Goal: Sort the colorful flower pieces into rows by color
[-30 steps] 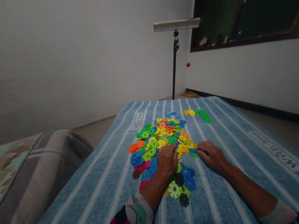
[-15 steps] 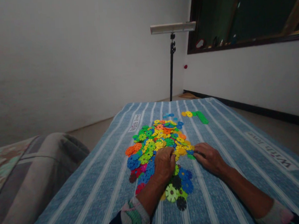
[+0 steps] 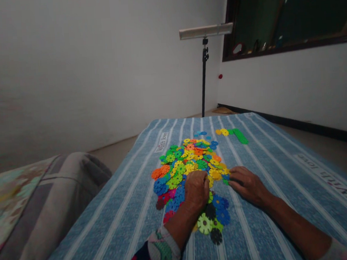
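A heap of colourful notched plastic discs [image 3: 189,158] lies on a striped blue cloth, in yellow, green, blue, orange and red. My left hand [image 3: 197,188] rests on the near part of this heap, its fingers curled closed. Its fingertips point away from me, so whatever they hold is hidden. At the heap's right edge is my right hand [image 3: 249,183], with its fingers stretched out and slightly apart. Their tips are beside a yellow disc [image 3: 224,171] and a blue one. Closer to me lie a pale green disc [image 3: 204,223] and a black disc [image 3: 216,236].
Joined discs form a chain [image 3: 239,136] of green and yellow beyond the heap. Small blue discs [image 3: 202,133] lie at the far side. A lamp stand [image 3: 204,81] rises behind the cloth-covered table [image 3: 131,211]. Draped fabric [image 3: 76,179] is at the left.
The whole view has shifted slightly, so everything sits further right. My right hand's fingers look a little more spread. My left hand stays closed over the same part of the heap.
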Action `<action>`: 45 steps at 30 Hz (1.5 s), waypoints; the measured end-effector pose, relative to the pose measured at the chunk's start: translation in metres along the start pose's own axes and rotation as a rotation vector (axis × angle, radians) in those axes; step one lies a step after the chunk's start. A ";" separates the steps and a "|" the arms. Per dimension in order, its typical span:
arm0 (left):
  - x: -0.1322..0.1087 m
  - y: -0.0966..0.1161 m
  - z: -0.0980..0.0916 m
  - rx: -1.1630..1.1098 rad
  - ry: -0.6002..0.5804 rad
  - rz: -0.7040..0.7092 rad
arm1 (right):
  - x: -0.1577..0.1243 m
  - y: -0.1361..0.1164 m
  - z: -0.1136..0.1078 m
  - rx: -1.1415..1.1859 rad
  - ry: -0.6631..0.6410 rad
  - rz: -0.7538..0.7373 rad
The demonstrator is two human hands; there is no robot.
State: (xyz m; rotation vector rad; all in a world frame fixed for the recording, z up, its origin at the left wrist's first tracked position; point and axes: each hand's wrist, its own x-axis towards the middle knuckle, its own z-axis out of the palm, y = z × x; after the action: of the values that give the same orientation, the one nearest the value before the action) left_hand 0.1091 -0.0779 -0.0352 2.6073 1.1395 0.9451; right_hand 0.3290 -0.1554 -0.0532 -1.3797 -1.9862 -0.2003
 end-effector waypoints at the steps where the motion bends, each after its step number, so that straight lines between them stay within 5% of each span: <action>1: -0.001 0.000 0.000 0.007 -0.002 0.001 | 0.000 0.000 0.000 -0.003 0.001 -0.002; 45: -0.002 0.005 -0.005 0.017 -0.108 0.041 | -0.003 0.003 0.001 -0.021 -0.082 0.028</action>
State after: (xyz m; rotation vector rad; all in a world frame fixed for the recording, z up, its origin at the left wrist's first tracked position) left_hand 0.1085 -0.0837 -0.0306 2.6683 1.0764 0.7938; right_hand 0.3318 -0.1554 -0.0569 -1.4495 -2.0357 -0.1545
